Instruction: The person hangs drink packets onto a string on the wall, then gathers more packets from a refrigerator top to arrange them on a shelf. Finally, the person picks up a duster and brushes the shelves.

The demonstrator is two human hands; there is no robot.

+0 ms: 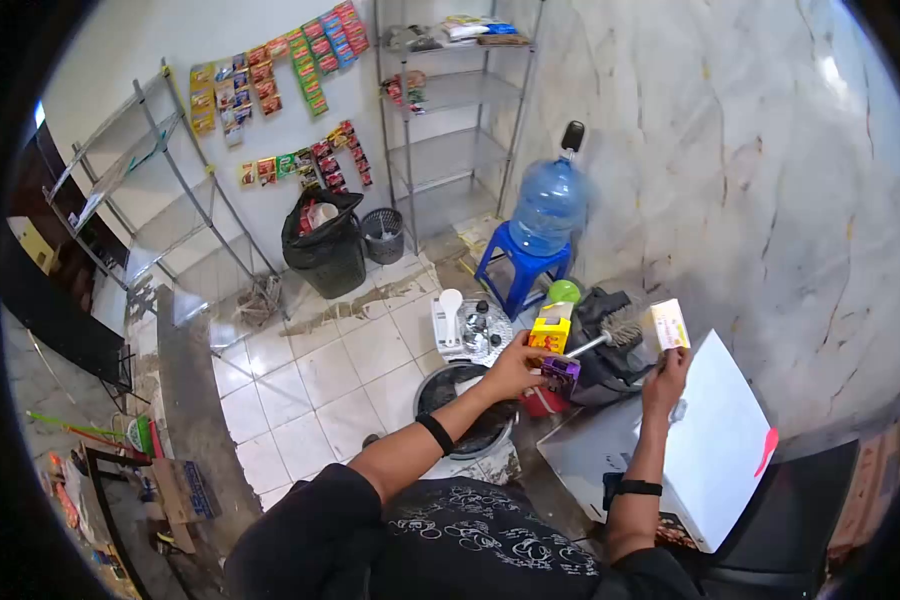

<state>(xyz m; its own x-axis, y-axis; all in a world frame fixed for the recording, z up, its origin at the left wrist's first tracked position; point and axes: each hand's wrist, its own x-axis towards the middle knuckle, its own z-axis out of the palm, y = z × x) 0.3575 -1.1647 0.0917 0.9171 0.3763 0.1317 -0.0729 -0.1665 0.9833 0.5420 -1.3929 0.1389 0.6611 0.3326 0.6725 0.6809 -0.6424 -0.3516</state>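
Observation:
My left hand (514, 369) is closed around a yellow box (550, 334) and a small purple pack (561, 373), held together in front of my body. My right hand (668, 374) grips the lower edge of a small white box with yellow markings (669, 325), raised near the marble-patterned wall. Between my hands are a round-headed brush with a white handle (623, 331) and a dark bag-like bundle (595, 318). Below my right forearm stands a large white box-shaped unit (715, 440) with a red mark on its edge.
A blue water jug (551, 207) sits on a blue stool (520, 270). A black bin (324, 250) and a small basket (383, 236) stand by the wall below hanging sachets (310, 65). Metal shelves (455, 155) rise behind. A dark tub (450, 390) is under my left arm.

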